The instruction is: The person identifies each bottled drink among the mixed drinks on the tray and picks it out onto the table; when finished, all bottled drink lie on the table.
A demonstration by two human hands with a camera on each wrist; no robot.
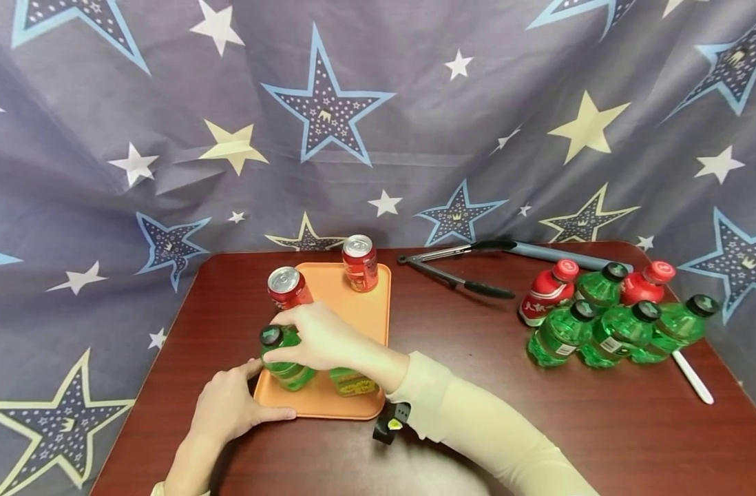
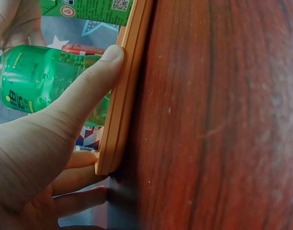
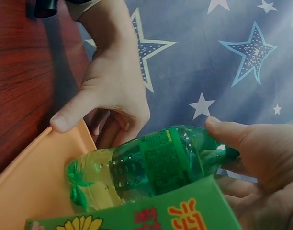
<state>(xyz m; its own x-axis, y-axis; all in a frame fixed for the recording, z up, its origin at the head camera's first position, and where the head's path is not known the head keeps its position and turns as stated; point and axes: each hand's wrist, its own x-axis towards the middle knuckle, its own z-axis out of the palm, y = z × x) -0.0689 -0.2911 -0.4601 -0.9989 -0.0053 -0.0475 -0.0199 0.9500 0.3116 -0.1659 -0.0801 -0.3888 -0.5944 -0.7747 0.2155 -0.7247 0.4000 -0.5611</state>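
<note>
My right hand (image 1: 319,337) grips the upper part of a green soda bottle (image 1: 291,377) with a black cap. The bottle stands upright at the front left corner of an orange tray (image 1: 334,289). My left hand (image 1: 226,403) holds that same corner, its thumb along the front rim and its fingers around the left side. A green drink carton (image 3: 151,215) with a yellow flower print is to the right of the bottle, partly hidden by my right arm in the head view. Two red soda cans (image 1: 289,288) are toward the back of the tray, one left and one right.
Metal tongs (image 1: 455,265) with black grips lie behind the tray's right side. Several green bottles (image 1: 560,335) and two red bottles (image 1: 548,293) stand at the table's right. A grey-blue bar (image 1: 558,256) and a white handle (image 1: 693,377) lie near them. A patterned curtain (image 1: 415,138) hangs behind.
</note>
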